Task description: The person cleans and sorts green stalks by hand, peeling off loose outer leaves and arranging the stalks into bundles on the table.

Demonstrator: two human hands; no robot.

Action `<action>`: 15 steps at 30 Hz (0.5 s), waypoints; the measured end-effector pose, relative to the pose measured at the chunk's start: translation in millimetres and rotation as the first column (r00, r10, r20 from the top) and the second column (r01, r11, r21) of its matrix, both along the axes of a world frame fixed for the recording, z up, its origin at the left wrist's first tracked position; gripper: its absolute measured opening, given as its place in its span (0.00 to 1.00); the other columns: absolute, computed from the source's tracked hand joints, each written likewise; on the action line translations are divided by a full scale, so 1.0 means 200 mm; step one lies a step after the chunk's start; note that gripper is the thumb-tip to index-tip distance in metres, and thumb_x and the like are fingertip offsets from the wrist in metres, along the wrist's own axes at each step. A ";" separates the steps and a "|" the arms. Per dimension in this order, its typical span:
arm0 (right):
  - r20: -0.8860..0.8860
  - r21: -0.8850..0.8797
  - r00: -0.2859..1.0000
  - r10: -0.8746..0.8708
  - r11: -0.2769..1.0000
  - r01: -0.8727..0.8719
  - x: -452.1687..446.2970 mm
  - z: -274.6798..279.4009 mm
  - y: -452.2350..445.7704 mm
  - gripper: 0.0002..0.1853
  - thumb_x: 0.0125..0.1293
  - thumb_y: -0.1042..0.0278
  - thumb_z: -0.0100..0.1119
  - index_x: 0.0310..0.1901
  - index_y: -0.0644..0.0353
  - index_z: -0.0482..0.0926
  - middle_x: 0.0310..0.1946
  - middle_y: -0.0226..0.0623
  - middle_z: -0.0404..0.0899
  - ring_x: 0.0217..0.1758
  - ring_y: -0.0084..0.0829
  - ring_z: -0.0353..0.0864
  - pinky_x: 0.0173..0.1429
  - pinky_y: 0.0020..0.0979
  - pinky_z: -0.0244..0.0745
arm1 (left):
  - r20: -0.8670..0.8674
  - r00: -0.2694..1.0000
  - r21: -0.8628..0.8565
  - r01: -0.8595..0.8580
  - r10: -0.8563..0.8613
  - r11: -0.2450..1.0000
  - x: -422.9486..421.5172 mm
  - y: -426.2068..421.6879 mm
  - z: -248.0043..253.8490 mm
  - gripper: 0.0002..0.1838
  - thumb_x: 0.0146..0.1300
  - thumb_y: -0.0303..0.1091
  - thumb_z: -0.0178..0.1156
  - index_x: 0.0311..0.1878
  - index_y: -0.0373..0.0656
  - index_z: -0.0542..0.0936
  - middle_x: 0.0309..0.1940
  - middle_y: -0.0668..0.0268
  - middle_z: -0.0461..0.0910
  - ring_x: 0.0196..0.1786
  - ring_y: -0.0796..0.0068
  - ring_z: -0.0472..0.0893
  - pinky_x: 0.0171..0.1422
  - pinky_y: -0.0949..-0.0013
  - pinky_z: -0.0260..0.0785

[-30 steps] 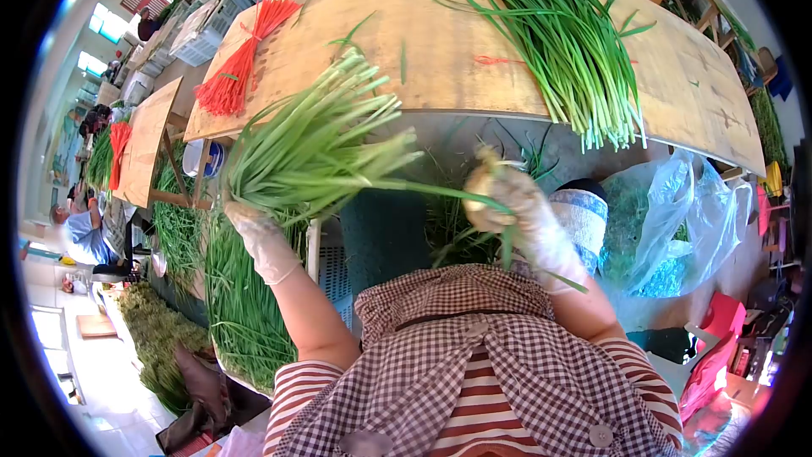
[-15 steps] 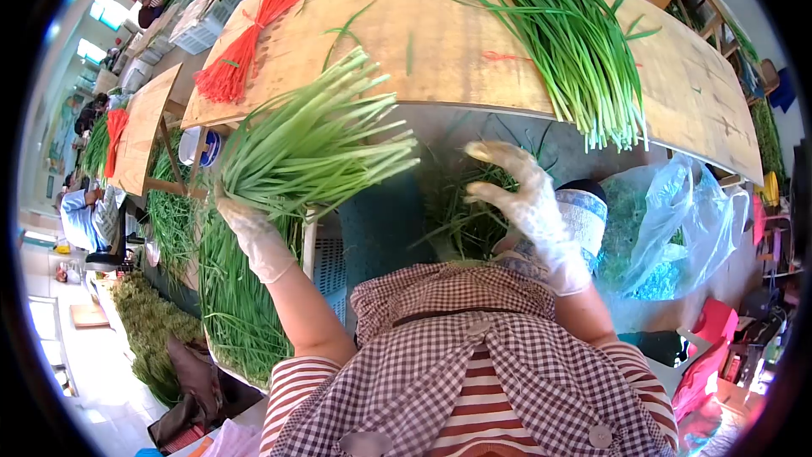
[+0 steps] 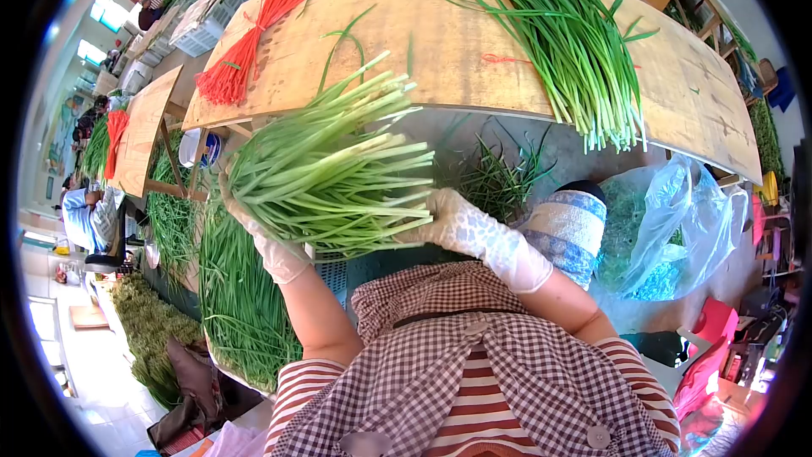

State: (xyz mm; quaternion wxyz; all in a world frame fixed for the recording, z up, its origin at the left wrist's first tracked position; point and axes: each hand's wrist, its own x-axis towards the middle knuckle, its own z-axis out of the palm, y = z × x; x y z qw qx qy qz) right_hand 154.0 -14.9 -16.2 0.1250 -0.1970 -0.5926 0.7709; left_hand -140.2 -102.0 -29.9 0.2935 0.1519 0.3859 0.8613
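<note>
A loose bunch of garlic chives (image 3: 338,178) is held up in front of my apron, its pale stem ends fanned to the right. My left hand (image 3: 269,241), in a white glove, is wrapped around the leafy left side; most of its fingers are behind the leaves. At the lower stem ends, my gloved right hand (image 3: 461,224) pinches some stalks, with its fingertips partly hidden. Beyond, on the wooden table (image 3: 440,59), lies a second pile of garlic chives (image 3: 575,59) with its stems toward me.
Red ties (image 3: 241,55) lie at the table's left. More chives (image 3: 241,305) fill a container by my left arm. Loose scraps (image 3: 499,173) are on the floor under the table edge. A clear plastic bag (image 3: 685,220) stands at right. Another person (image 3: 93,216) sits far left.
My right hand has moved left from open air to the stem ends and closed on them. The bunch has shifted slightly right and lower, nearer my body.
</note>
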 end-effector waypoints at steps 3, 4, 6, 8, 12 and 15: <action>0.045 0.519 0.995 -0.092 0.853 0.056 0.01 -0.06 -0.06 0.26 0.59 0.62 0.68 0.59 0.57 0.75 0.49 0.43 0.79 0.60 0.38 0.74 0.67 0.36 0.67 | -0.077 0.997 -0.028 -0.029 0.027 0.999 0.05 0.00 0.02 0.27 0.72 0.51 0.36 0.58 0.39 0.72 0.55 0.52 0.76 0.53 0.55 0.79 0.59 0.48 0.73; -0.007 0.506 0.985 -0.172 0.849 0.152 0.00 -0.11 -0.08 0.24 0.56 0.60 0.70 0.55 0.54 0.79 0.49 0.45 0.76 0.58 0.45 0.74 0.65 0.39 0.68 | -0.061 0.997 0.000 -0.057 0.057 0.998 0.09 0.00 0.04 0.27 0.73 0.51 0.35 0.58 0.38 0.71 0.55 0.52 0.75 0.53 0.56 0.79 0.60 0.51 0.74; 0.055 0.506 0.955 -0.291 0.833 0.225 -0.05 -0.18 -0.07 0.23 0.54 0.60 0.71 0.52 0.53 0.81 0.50 0.45 0.76 0.57 0.45 0.74 0.64 0.38 0.69 | -0.039 0.999 0.029 -0.025 0.026 0.999 0.13 0.00 0.05 0.28 0.73 0.51 0.35 0.59 0.38 0.71 0.55 0.52 0.75 0.54 0.56 0.78 0.61 0.51 0.73; 0.013 0.516 0.953 -0.304 0.818 0.254 -0.06 -0.22 -0.04 0.23 0.51 0.57 0.71 0.50 0.52 0.83 0.51 0.45 0.76 0.56 0.46 0.73 0.63 0.38 0.69 | -0.002 1.000 0.062 -0.009 0.009 0.998 0.18 0.02 0.09 0.28 0.73 0.52 0.35 0.59 0.39 0.71 0.56 0.52 0.75 0.56 0.56 0.77 0.62 0.50 0.71; -0.060 0.649 0.952 -0.300 0.713 0.266 -0.10 -0.35 -0.07 0.23 0.47 0.52 0.71 0.45 0.54 0.85 0.48 0.44 0.76 0.57 0.44 0.73 0.65 0.43 0.66 | -0.041 0.996 0.122 0.079 -0.074 0.989 0.13 -0.02 0.00 0.29 0.72 0.54 0.38 0.60 0.39 0.71 0.56 0.52 0.75 0.55 0.56 0.77 0.61 0.51 0.72; 0.095 0.990 0.914 -0.394 0.136 -0.045 0.01 -0.13 -0.11 0.22 0.45 0.50 0.69 0.39 0.57 0.85 0.43 0.44 0.75 0.56 0.39 0.73 0.67 0.48 0.61 | -0.043 0.999 0.071 -0.006 0.009 0.997 0.08 -0.03 -0.02 0.29 0.71 0.55 0.40 0.59 0.40 0.72 0.54 0.53 0.76 0.53 0.58 0.79 0.58 0.53 0.74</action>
